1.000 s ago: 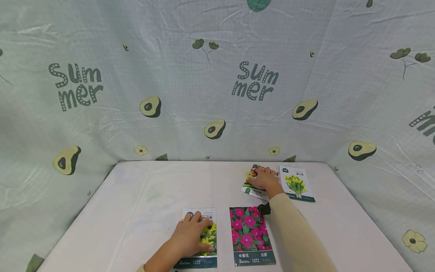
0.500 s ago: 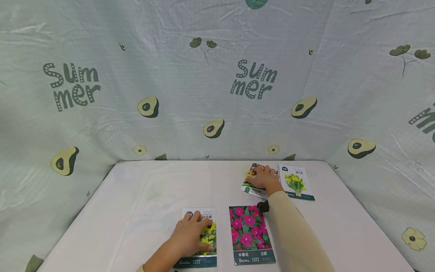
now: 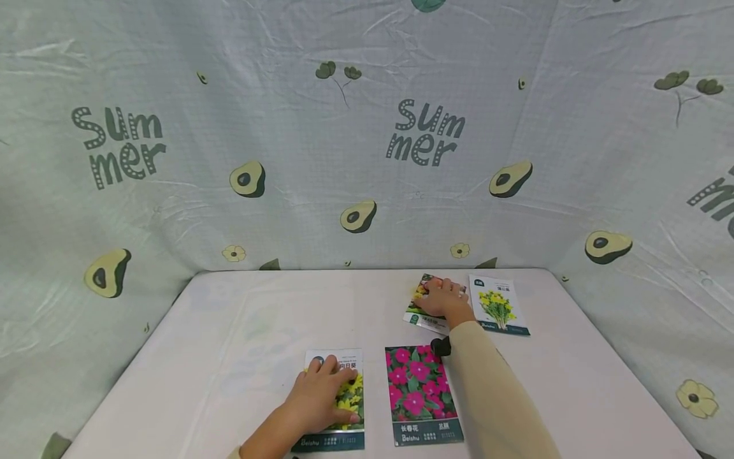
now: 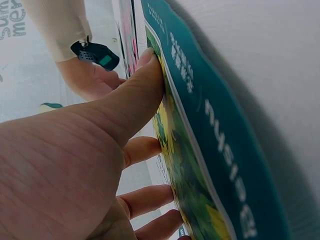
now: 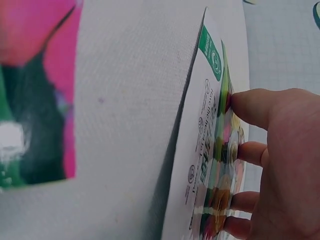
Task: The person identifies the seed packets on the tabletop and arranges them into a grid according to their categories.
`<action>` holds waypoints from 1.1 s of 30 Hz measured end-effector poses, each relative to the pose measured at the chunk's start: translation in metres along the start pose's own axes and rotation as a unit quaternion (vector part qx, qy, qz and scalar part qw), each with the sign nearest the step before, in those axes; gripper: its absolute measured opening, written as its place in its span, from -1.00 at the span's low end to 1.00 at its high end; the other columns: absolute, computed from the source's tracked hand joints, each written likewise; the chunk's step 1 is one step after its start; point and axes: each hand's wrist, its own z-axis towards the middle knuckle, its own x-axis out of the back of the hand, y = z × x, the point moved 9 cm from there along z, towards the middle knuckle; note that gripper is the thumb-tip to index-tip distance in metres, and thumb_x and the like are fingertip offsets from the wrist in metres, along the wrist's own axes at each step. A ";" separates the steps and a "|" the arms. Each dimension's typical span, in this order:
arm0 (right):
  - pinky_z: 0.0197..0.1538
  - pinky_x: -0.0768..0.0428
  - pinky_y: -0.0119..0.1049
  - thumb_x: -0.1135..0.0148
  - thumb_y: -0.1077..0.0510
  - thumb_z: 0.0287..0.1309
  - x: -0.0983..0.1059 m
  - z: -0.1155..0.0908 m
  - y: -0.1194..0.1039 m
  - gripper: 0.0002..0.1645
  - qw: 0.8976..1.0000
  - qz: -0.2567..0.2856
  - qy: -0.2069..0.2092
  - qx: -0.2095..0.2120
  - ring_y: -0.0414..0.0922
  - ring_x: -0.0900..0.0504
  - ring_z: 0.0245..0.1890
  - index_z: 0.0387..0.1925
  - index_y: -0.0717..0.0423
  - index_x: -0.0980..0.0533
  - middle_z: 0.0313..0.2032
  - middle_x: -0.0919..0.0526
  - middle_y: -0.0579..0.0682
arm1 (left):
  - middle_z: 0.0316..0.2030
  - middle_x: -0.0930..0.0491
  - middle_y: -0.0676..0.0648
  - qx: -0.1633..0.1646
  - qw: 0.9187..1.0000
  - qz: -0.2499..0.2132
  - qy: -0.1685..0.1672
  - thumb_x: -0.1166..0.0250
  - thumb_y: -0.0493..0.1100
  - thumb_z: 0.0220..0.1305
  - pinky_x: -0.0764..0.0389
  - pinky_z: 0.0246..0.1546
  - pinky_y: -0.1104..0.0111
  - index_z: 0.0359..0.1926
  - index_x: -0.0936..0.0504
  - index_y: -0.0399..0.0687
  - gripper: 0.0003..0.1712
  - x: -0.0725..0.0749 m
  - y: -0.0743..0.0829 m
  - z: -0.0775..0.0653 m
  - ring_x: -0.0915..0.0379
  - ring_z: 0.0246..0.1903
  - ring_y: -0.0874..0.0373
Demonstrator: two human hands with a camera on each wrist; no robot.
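My left hand point(image 3: 318, 398) rests with spread fingers on a seed packet point(image 3: 344, 441) with yellow flowers and a teal bottom band, lying near the front. In the left wrist view the thumb and fingertips press on the face of this packet point(image 4: 220, 140). Farther back on the right, my right hand point(image 3: 444, 303) lies over another seed packet point(image 3: 418, 313), colourful with a white strip, and hides much of it. Its fingertips touch the printed face of that packet point(image 5: 195, 145) in the right wrist view, and the packet's white edge stands slightly off the table.
Between the arms lies a seed packet point(image 3: 418, 389) with pink flowers, its upper right corner beside a black wrist device point(image 3: 441, 347). A white packet point(image 3: 497, 306) with yellow flowers sits right of my right hand. A printed cloth point(image 3: 309, 127) hangs behind the pale table point(image 3: 258, 319).
The head view has shifted very slightly. Both hands stay on the same packets, with no clear movement of either.
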 end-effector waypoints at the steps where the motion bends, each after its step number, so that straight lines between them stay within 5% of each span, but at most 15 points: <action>1: 0.49 0.13 0.44 -0.07 -0.32 0.40 0.000 0.001 0.000 -0.10 1.000 0.001 -0.001 -0.001 0.46 0.16 0.54 0.57 0.04 -0.16 0.53 0.03 0.40 | 0.01 -0.42 -0.05 0.000 1.000 0.000 0.000 -0.56 0.31 -0.01 -0.42 -0.13 -0.02 0.28 -0.60 0.17 -0.17 0.000 0.000 0.000 -0.25 -0.07 -0.02; 33: 0.50 0.09 0.41 -0.09 -0.28 0.40 -0.008 0.002 -0.014 -0.22 1.000 0.002 0.000 0.014 0.37 0.09 0.54 0.53 -0.13 -0.25 0.53 -0.01 0.31 | 0.01 -0.43 -0.06 -0.008 1.000 0.004 0.004 -0.56 0.31 -0.02 -0.42 -0.15 -0.01 0.28 -0.61 0.16 -0.17 0.002 -0.001 0.002 -0.24 -0.09 0.00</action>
